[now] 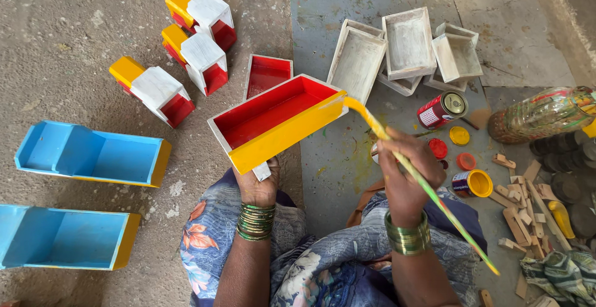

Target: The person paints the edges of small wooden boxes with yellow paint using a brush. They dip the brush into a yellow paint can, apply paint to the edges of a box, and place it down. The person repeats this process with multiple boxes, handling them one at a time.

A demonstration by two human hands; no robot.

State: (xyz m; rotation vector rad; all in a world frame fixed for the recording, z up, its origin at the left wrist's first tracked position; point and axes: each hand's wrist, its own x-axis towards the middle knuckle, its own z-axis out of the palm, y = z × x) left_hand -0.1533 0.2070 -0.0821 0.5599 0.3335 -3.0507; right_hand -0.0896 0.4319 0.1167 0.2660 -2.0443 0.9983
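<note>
My left hand (257, 186) grips the near end of an open wooden box (273, 121), red inside with a yellow outer side, and holds it tilted above the floor. In my right hand (403, 170) is a long paintbrush (428, 189); its yellow-loaded tip touches the box's far yellow corner. Both wrists wear green bangles. An open small tin of yellow paint (473, 183) stands just right of my right hand.
Two blue boxes with yellow sides (87, 155) (62, 237) lie at left. Three red, white and yellow toy blocks (158, 91) and a red tray (268, 73) sit beyond. Unpainted white boxes (406, 46), a red tin (442, 109), lids, a plastic bottle (540, 113) and wood scraps (524, 207) crowd the right.
</note>
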